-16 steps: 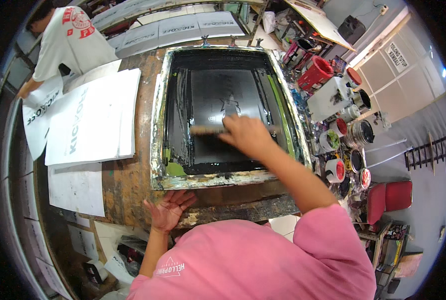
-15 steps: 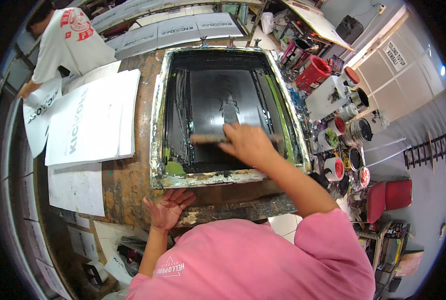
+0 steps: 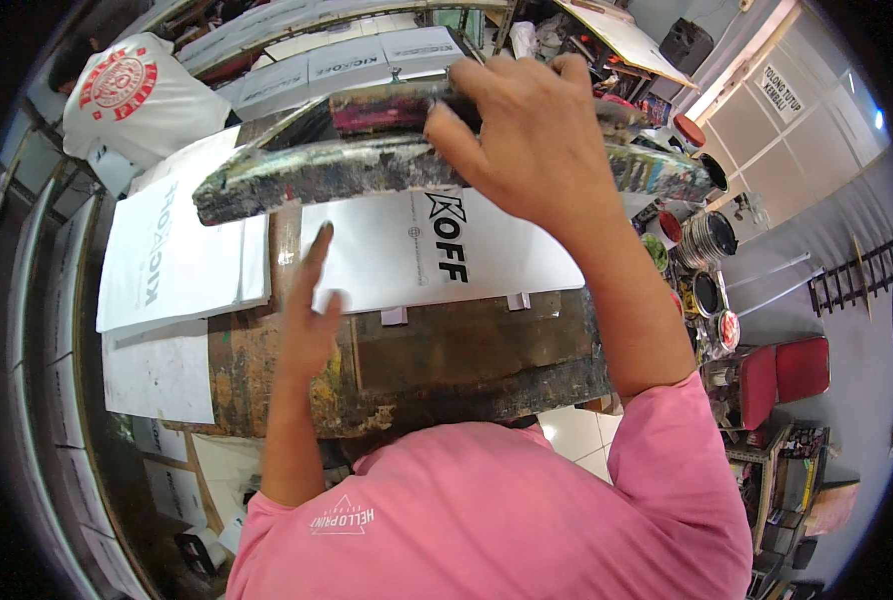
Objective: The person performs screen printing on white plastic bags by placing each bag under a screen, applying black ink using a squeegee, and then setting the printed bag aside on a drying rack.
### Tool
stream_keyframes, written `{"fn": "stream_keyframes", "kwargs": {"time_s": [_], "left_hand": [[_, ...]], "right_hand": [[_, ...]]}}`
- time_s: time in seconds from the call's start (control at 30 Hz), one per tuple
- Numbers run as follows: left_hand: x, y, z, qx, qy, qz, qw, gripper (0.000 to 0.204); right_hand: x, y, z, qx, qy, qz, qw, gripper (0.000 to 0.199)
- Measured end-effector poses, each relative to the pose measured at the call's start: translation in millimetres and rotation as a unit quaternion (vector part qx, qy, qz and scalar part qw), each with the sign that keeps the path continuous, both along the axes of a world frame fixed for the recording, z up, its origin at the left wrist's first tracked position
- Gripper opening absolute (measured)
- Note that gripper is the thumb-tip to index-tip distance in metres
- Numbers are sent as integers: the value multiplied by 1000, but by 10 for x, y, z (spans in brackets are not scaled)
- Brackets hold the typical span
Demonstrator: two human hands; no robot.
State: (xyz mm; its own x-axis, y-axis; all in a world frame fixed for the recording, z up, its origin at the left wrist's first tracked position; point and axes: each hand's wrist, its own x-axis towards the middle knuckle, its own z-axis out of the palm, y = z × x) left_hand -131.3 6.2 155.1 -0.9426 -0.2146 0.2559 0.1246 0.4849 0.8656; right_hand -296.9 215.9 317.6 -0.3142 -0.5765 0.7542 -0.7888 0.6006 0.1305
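Right hand (image 3: 532,130) raised far-centre, fingers curled over the top edge of the paint-crusted screen frame (image 3: 367,165), gripping it tilted up off the table. Left hand (image 3: 312,310) lower, near-left, fingers spread and straight, index fingertip touching the left edge of the white printed sheet (image 3: 437,250). Sheet lies flat on the stained wooden table (image 3: 447,365), under the lifted frame. More printed sheets (image 3: 172,255) stacked just left. Paint cans (image 3: 707,240) crowd the right edge; near table edge bare.

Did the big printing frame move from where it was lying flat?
Yes. The screen frame has swung up off the wooden table, near edge raised in the right hand, uncovering a white printed sheet.
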Motion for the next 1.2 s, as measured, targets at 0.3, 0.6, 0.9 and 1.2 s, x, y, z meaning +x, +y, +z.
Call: {"fn": "stream_keyframes", "kwargs": {"time_s": [0.3, 0.6, 0.9, 1.2], "left_hand": [[213, 304, -1000, -435, -231, 146, 858, 108], [-356, 293, -276, -244, -35, 181, 952, 65], [-375, -117, -160, 53, 26, 319, 946, 37], [603, -2079, 6, 69, -11, 336, 939, 65]], "right_hand": [[-186, -179, 612, 2, -159, -15, 987, 45], [-4, -573, 1293, 15, -364, -197, 910, 46], [-268, -265, 1086, 13, -311, 14, 950, 42], [-384, -215, 659, 7, -98, -16, 995, 40]]}}
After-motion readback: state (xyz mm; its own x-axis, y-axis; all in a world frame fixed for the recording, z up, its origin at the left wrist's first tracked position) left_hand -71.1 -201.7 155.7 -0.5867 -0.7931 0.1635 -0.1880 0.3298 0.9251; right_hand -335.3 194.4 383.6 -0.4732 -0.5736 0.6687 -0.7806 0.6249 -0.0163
